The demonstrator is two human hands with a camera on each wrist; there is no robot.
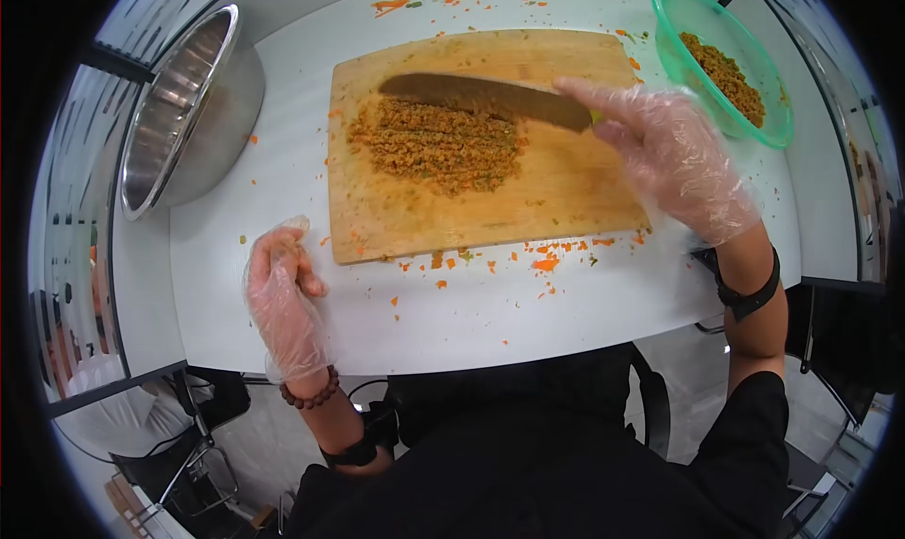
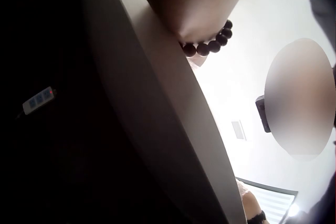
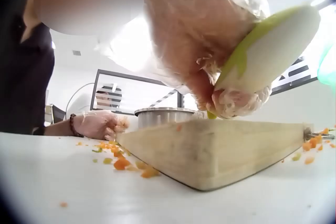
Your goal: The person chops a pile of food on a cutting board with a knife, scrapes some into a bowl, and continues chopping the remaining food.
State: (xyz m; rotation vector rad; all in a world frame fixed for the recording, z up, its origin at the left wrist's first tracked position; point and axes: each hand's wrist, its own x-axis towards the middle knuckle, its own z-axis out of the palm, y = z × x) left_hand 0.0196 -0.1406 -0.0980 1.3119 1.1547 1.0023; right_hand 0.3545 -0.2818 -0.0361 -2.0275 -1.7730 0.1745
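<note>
My right hand (image 1: 674,153), in a clear plastic glove, grips the knife by its green and white handle (image 3: 273,48), the index finger stretched along the blade. The wide blade (image 1: 490,96) lies over the upper edge of a flattened heap of minced orange-brown food (image 1: 438,148) on the wooden cutting board (image 1: 575,200). My left hand (image 1: 286,299), gloved too, rests on the table left of the board's lower corner, its fingers loosely curled and holding nothing. In the left wrist view the hand itself is hidden; the forearm and a beaded bracelet (image 2: 203,49) show.
A steel bowl (image 1: 231,106) stands tilted at the left. At the upper right, a green basket (image 1: 669,21) holds more mince, close to my right hand. Orange and green scraps (image 1: 545,264) lie scattered on the white table (image 1: 452,332) around the board.
</note>
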